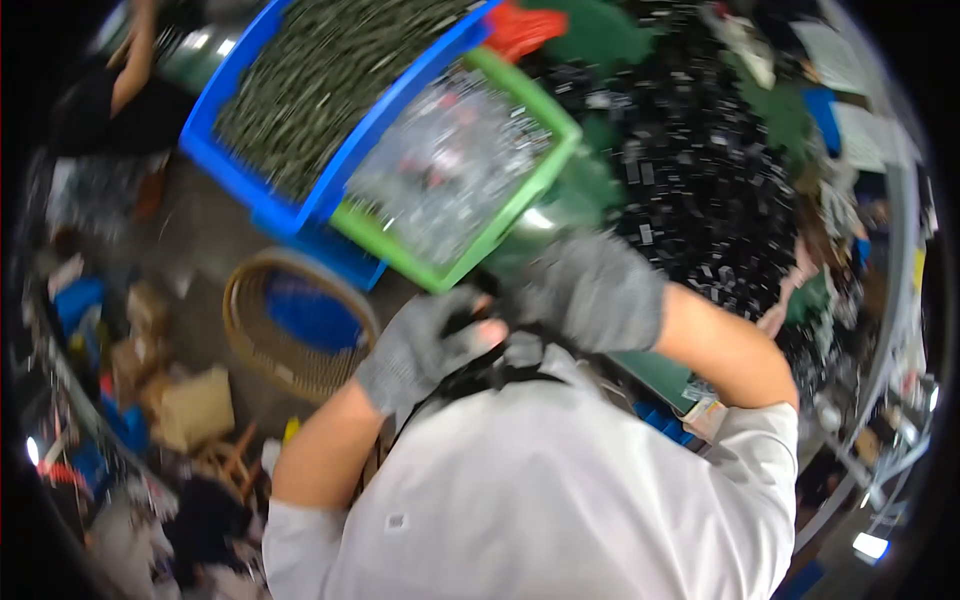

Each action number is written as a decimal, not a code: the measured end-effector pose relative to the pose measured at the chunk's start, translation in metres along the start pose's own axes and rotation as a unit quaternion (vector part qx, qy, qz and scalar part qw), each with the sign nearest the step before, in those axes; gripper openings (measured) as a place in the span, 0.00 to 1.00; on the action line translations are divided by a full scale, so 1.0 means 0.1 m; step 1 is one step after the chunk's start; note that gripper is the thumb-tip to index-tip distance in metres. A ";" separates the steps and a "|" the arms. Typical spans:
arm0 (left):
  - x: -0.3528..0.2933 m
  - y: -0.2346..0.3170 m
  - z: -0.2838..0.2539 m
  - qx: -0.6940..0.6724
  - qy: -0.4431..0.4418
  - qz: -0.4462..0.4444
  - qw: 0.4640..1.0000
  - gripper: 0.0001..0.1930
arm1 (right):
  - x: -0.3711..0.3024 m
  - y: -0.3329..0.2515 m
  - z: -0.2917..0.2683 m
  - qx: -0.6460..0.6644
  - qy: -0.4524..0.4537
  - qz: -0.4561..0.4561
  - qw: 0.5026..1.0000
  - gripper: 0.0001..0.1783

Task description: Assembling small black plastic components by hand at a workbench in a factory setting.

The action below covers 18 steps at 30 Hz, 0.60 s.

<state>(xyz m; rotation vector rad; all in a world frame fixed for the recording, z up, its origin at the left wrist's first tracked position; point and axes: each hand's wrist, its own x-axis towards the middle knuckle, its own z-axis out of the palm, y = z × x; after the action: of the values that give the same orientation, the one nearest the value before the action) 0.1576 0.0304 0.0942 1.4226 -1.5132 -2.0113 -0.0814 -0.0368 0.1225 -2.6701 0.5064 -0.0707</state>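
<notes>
Both hands wear grey gloves and meet close in front of my white shirt (590, 490). My left hand (430, 345) is closed, its fingers curled, and a bare fingertip shows through the glove. Beside it, my right hand (595, 290) is curled too, blurred by motion, its fingertips mostly hidden. Black strap-like material (500, 375) lies between and below the hands; whether either one grips it is unclear. Just beyond them stands a green crate (510, 225) holding clear plastic pieces. A blue crate (345, 165) full of small dark greenish pieces sits against it.
Many small black pieces (700, 180) are heaped on the green table (575, 180) at the right. A round woven basket (240, 300) with a blue inside stands on the floor at left. Cardboard boxes (195, 410) lie farther left. Another person's arm (135, 65) shows at the far left.
</notes>
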 end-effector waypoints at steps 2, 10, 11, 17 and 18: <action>0.01 -0.11 0.07 0.020 0.062 0.028 0.997 0.24 | -0.04 -0.07 0.06 0.117 -0.030 0.100 0.988 0.08; 0.35 0.10 -0.05 -0.005 0.027 0.061 0.998 0.38 | -0.33 -0.02 0.10 -0.147 0.101 0.079 0.981 0.08; 0.41 0.12 -0.05 -0.050 0.037 0.098 0.993 0.39 | -0.35 0.07 0.01 -0.064 0.098 0.120 0.986 0.07; 0.38 0.14 0.02 0.026 0.071 0.195 0.978 0.37 | -0.64 0.42 0.03 0.151 0.086 0.227 0.958 0.13; 0.42 0.16 0.07 0.061 0.089 0.198 0.974 0.34 | -0.68 0.42 0.07 0.142 0.099 0.232 0.957 0.14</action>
<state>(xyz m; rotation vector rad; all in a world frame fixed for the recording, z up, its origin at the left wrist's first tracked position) 0.1263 -0.0012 0.0850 1.1884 -1.7040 -1.5393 -0.1585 -0.0453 0.1006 -2.2145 1.0852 -0.2539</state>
